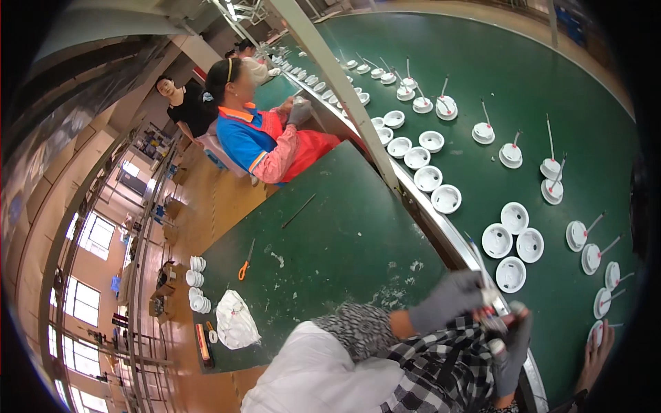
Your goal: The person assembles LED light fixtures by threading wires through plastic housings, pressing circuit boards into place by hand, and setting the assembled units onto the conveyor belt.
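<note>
My left hand (447,301), in a grey glove, is closed at the edge of the green belt. Close beside it, my right hand (513,354), also gloved in grey, is closed with its fingers curled toward the left. Between the two hands is a small white and red piece (489,310), blurred and partly covered by fingers, so its kind cannot be made out. Just beyond my hands, several white round cups (511,274) with holes in their bottoms stand on the belt.
A green worktable (330,227) at left carries orange-handled scissors (244,270), a thin rod (299,211), a white cloth bag (235,321) and stacked white cups (197,279). White discs with upright stems (511,155) line the belt. A co-worker (251,131) sits far left; another person's hand (595,358) reaches in at right.
</note>
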`<state>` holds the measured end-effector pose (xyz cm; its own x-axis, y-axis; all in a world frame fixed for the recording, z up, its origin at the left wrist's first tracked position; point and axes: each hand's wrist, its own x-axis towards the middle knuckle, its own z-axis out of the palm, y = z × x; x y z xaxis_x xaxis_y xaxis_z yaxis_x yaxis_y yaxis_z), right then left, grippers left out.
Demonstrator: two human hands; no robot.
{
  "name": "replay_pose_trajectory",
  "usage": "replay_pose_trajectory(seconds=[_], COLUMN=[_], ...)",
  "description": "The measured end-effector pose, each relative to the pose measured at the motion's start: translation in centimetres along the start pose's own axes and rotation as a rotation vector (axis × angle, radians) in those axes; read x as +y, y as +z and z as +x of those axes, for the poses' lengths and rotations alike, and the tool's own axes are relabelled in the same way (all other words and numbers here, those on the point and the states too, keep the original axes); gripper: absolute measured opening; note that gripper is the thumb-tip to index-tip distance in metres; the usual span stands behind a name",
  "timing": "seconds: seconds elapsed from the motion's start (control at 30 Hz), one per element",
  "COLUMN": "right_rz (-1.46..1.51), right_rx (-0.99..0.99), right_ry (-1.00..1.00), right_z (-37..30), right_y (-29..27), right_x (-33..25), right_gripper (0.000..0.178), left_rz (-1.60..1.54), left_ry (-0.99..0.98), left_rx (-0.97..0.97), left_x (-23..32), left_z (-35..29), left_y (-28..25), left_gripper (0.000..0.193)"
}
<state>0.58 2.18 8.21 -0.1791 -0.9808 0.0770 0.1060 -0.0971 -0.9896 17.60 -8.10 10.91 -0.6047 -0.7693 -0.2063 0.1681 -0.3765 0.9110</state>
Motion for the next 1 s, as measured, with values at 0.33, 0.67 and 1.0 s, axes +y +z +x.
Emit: replay_pose_trajectory(seconds=[0.33,0.67,1.0], right_rz=[0.065,0.468,0.435], right_rx=[0.135,0.121,0.25], right_ry=[0.435,0.463,0.483], right_z=[-3.0,-4.4,-5.9], right_y=[-4.6,-6.1,-5.3], right_x=[-2.4,-0.2,-0.6], right_gripper=[0.031,0.029,0.032], left_rz=[1.072,0.624,0.769], left_ry=[0.611,-0.09,0.068], left_rx=[-0.174,-0.546,-0.398], left_x=[-0.7,-3.5,-5.8], left_z=[0.3,1.9,0.6], left_y=[2.9,6.0,6.9], left_gripper=[0.028,0.022,0.021])
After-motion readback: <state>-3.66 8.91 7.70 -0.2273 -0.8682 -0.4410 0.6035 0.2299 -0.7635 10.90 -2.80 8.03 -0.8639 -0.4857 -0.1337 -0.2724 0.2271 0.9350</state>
